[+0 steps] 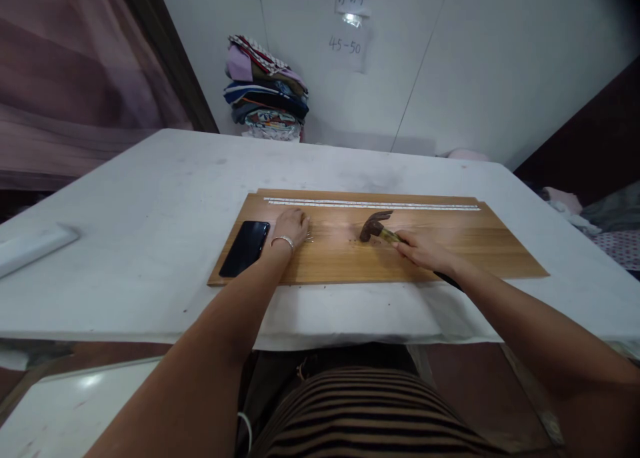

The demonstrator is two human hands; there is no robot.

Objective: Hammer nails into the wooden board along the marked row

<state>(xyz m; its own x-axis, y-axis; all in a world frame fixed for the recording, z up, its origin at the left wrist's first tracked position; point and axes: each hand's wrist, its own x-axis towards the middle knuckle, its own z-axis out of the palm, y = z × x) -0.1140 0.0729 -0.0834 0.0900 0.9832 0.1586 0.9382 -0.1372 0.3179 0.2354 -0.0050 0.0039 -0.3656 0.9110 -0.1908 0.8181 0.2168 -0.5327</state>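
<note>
My right hand (419, 249) is closed round the handle of a claw hammer (374, 227), whose dark head is low over the wooden board (340, 265). Left of the hammer, my left hand (294, 225) rests on the board with its fingers bent and close together. Its fingertips are partly hidden, so anything in them is too small to make out. Several thin nails (309, 239) lie beside those fingers. Small dark specks (353, 241) show on the wood near the hammer head. Two white marked strips (373, 205) run along the board's far side.
A black phone (245, 248) lies on the board's left end. The board is on a white-covered table (165, 245). At the far left is a white object (35, 247). Folded clothes (267, 91) are stacked behind the table, and handwritten paper signs (346, 45) hang on the wall.
</note>
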